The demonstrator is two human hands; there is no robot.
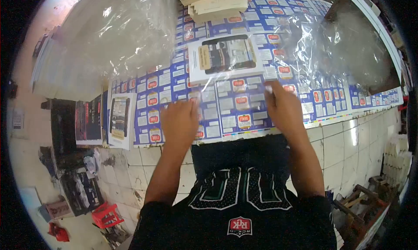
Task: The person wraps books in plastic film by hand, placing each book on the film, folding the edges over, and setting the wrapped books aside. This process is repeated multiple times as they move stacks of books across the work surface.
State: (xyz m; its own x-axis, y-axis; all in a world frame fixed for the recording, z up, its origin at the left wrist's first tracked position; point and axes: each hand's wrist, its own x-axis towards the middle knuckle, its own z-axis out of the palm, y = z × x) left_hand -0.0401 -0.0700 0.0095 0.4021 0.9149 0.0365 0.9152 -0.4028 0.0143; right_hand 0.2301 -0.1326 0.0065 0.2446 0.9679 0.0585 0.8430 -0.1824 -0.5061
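Note:
A white booklet [197, 67] with a dark printed picture on its cover lies on the table in front of me. Faint glints of a clear plastic bag [210, 88] run from the booklet toward my hands. My left hand [180, 119] is closed at the near left of it, fingers curled down near the table. On the right, my right hand [284, 107] pinches with thumb and forefinger at the bag's near side. The bag's edges are hard to make out, and the left fingertips are partly hidden.
Large heaps of clear plastic bags [126, 36] lie at left and right. A paper stack [217, 6] stands at the back. Another booklet [119, 119] rests at the table's left edge. Blue printed sheets [241, 91] cover the tabletop. A red plastic stool [106, 215] stands below left.

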